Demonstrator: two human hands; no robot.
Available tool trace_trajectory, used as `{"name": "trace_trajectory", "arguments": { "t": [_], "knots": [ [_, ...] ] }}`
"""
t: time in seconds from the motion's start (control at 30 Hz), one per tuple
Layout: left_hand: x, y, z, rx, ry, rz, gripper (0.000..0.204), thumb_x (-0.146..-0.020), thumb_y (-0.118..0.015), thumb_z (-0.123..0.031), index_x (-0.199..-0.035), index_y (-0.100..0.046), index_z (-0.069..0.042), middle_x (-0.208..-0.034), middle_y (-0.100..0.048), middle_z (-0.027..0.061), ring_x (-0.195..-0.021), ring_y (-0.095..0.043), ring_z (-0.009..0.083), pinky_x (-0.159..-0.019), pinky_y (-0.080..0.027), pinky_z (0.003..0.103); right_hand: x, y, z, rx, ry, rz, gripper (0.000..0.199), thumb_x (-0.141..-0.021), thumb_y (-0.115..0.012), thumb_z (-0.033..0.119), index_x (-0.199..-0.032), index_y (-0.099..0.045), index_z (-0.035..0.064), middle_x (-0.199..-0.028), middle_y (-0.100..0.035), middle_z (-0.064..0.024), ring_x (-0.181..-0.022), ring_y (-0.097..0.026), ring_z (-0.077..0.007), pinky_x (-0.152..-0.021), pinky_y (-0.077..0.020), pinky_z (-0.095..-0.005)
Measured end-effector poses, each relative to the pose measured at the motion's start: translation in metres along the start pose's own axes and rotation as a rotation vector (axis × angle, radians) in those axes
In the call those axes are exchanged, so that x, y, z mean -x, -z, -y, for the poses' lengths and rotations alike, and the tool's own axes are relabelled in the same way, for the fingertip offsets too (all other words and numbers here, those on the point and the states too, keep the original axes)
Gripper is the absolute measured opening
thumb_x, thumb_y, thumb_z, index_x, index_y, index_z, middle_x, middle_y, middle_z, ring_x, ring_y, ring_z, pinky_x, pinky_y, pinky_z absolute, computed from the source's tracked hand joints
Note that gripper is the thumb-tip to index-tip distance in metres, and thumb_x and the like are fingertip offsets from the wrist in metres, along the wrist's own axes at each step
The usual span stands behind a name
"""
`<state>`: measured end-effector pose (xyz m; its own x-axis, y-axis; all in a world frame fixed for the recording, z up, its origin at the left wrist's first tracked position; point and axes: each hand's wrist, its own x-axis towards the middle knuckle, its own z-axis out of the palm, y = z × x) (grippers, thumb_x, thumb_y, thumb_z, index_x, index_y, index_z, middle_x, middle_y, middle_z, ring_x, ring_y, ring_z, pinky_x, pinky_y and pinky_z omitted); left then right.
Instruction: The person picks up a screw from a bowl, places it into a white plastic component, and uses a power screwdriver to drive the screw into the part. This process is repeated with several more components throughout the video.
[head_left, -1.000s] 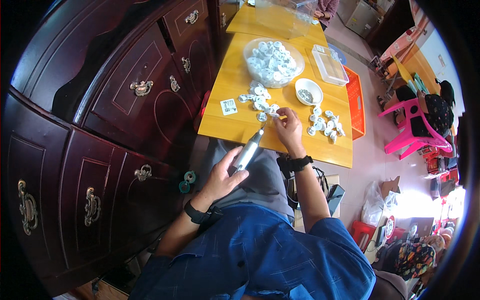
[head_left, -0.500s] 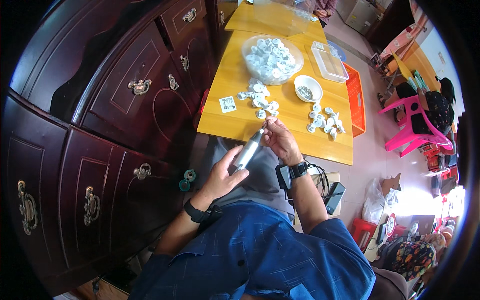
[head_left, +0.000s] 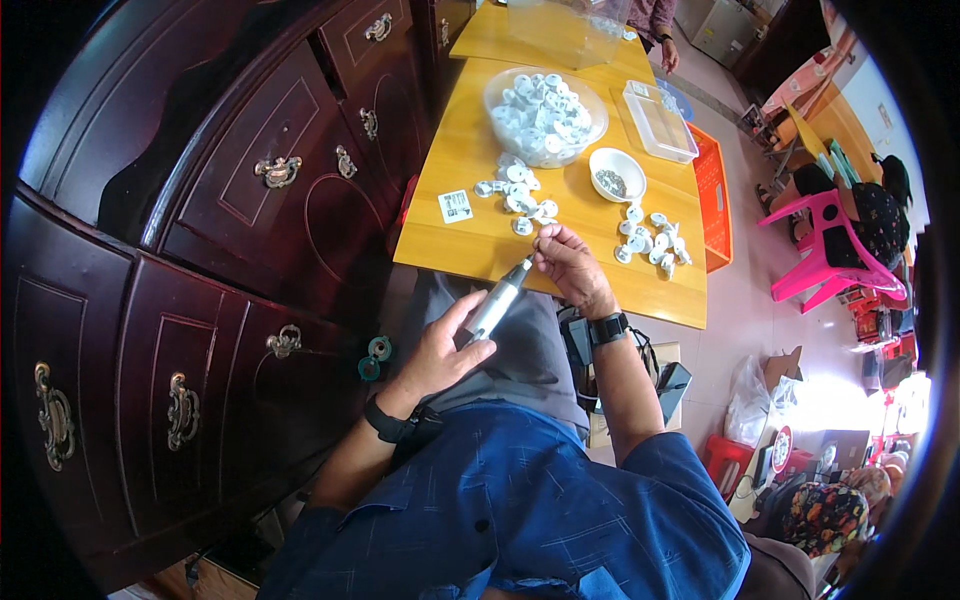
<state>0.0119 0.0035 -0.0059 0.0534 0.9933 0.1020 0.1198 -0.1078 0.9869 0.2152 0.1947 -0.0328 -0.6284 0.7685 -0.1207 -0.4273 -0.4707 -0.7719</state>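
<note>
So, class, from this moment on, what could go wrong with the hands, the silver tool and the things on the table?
The silver tool in the left hand has its tip beside the right hand: a slip might jab it. The white bowl of small metal pieces is uncovered; a knock could spill them. Some loose white parts lie near the table's right edge and might get brushed off.

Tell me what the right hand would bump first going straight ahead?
Most likely the loose white pieces on the table, just ahead of the right hand; its height is unclear, so it might pass above.
</note>
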Motion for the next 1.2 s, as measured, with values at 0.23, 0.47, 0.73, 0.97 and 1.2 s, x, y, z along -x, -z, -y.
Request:
{"name": "trace_trajectory", "arguments": {
  "t": [0.23,0.47,0.73,0.97,1.2],
  "knots": [
    [0.001,0.000,0.002,-0.005,-0.005,-0.009,0.066,-0.087,-0.075,-0.015,-0.143,-0.045,0.000,-0.127,-0.062,0.0160,-0.116,-0.060,0.0219,-0.100,-0.046,0.034,0.000,0.000,0.001,0.008,-0.028,0.003,0.011,-0.097,-0.060,0.003,-0.107,-0.061,0.0057,-0.094,-0.064,-0.0019,-0.081,-0.065,-0.0117,-0.073,-0.0548,-0.0230],
    [0.002,0.000,0.003,-0.006,-0.002,-0.021,0.065,-0.087,-0.074,-0.015,-0.144,-0.045,-0.001,-0.127,-0.061,0.0163,-0.116,-0.060,0.0218,-0.100,-0.046,0.034,-0.002,0.002,-0.002,0.001,-0.025,0.002,0.009,-0.097,-0.061,0.003,-0.105,-0.061,0.0062,-0.093,-0.063,-0.0015,-0.080,-0.063,-0.0114,-0.072,-0.0537,-0.0228],
    [0.001,0.001,0.001,-0.030,-0.004,0.017,0.065,-0.087,-0.074,-0.014,-0.143,-0.045,-0.002,-0.128,-0.061,0.0168,-0.116,-0.060,0.0230,-0.101,-0.046,0.035,-0.001,0.005,0.002,0.074,-0.038,0.042,0.009,-0.095,-0.062,0.004,-0.104,-0.062,0.0071,-0.091,-0.063,-0.0007,-0.079,-0.063,-0.0115,-0.071,-0.0531,-0.0233],
    [0.002,0.000,0.003,-0.017,-0.016,-0.005,0.066,-0.087,-0.075,-0.015,-0.144,-0.045,-0.001,-0.128,-0.061,0.0167,-0.116,-0.061,0.0233,-0.100,-0.046,0.035,-0.003,0.012,0.002,0.021,-0.027,0.060,0.008,-0.095,-0.064,0.005,-0.103,-0.062,0.0076,-0.090,-0.063,0.0000,-0.078,-0.063,-0.0113,-0.070,-0.0527,-0.0233],
    [0.001,0.003,0.003,-0.013,0.001,0.023,0.067,-0.087,-0.076,-0.014,-0.144,-0.044,-0.001,-0.129,-0.061,0.0172,-0.116,-0.061,0.0232,-0.101,-0.047,0.035,-0.001,0.011,0.004,0.081,-0.043,0.060,0.008,-0.095,-0.063,0.005,-0.103,-0.062,0.0074,-0.088,-0.063,0.0002,-0.078,-0.062,-0.0108,-0.071,-0.0517,-0.0230]
  ]
}}
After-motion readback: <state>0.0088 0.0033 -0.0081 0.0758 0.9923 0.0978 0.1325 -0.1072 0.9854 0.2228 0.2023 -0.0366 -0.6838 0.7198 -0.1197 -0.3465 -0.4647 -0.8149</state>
